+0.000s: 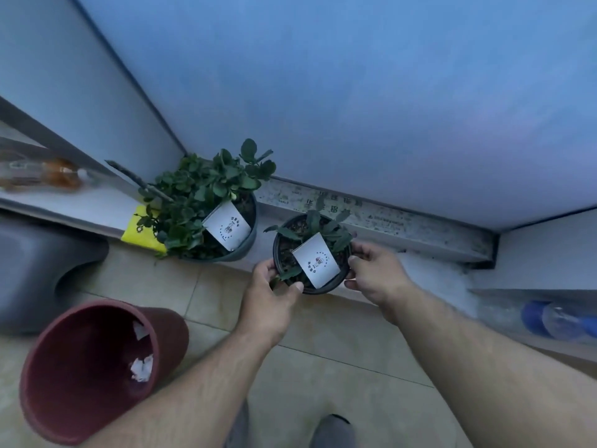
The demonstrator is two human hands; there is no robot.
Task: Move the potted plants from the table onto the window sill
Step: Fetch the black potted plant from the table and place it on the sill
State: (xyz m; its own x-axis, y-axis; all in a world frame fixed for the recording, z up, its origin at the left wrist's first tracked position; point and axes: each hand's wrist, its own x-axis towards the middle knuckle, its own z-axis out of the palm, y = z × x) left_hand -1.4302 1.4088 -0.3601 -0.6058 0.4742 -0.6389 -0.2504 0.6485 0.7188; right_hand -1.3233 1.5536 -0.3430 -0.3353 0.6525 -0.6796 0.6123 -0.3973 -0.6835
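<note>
A small black pot with a sparse spiky plant and a white card stands at the front edge of the window sill. My left hand grips its left rim and my right hand grips its right rim. Left of it on the sill sits a larger grey pot with a bushy green plant and its own white card. The two pots stand close together without touching.
A dark red waste bin with paper scraps stands on the tiled floor at lower left. A yellow cloth lies under the bushy plant. A grey seat is at left, plastic bottles at right. Frosted glass rises behind the sill.
</note>
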